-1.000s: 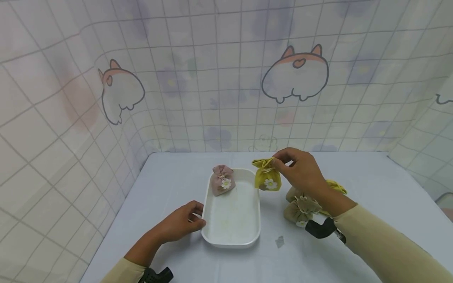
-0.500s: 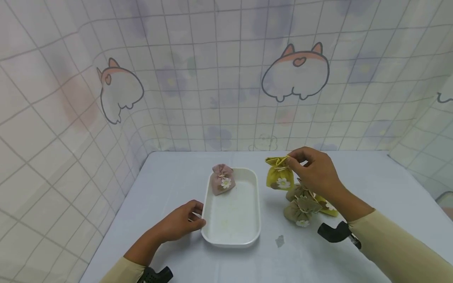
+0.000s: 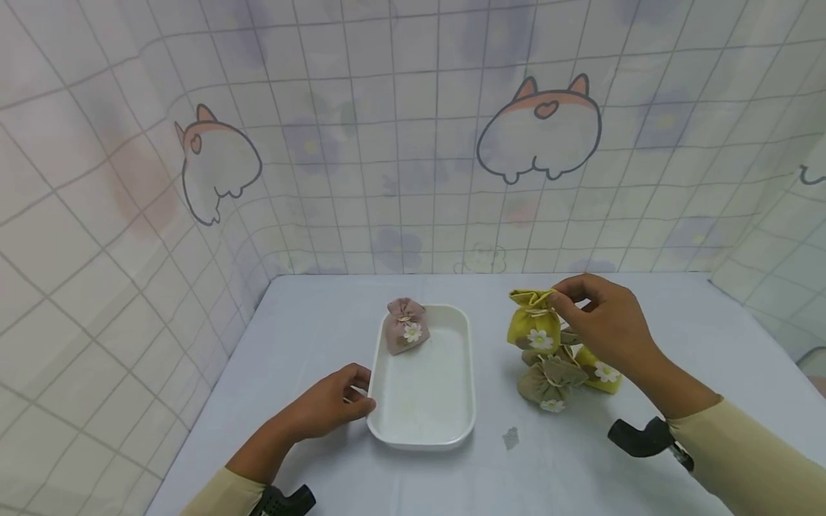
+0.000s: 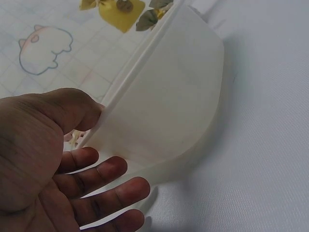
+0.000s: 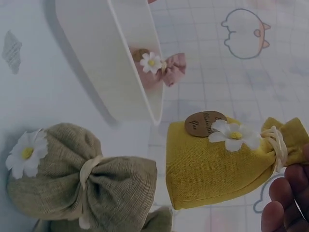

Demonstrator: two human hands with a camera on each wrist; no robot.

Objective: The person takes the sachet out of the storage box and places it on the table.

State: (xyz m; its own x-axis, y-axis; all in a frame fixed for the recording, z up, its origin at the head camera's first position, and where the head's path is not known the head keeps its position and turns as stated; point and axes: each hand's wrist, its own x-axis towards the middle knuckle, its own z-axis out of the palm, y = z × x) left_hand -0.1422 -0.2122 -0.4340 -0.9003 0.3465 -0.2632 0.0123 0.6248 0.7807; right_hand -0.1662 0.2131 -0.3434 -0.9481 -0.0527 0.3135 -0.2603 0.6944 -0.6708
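My right hand [image 3: 605,315] pinches a yellow cloth pouch [image 3: 534,333] by its gathered top. The pouch hangs over a pile of olive-brown pouches [image 3: 551,378]; in the right wrist view its white flower and a brown tag [image 5: 200,124] show. Another yellow pouch [image 3: 600,371] lies beside the pile, under my right wrist. A white tray [image 3: 422,433] holds one pink pouch [image 3: 405,330] at its far left corner. My left hand [image 3: 325,403] is at the tray's left side. Its thumb touches the rim, and the relaxed fingers are spread along the outside wall.
A white cloth covers the table [image 3: 310,308]. Near the tray's right front lies a small grey patch [image 3: 510,438]. Behind the table hangs a checked curtain [image 3: 413,179] with cartoon drawings, which also runs down the left side.
My right hand has carried the yellow pouch rightward, from beside the tray to above the olive-brown pile. The second yellow pouch has come into fuller view. My left hand stays at the tray.
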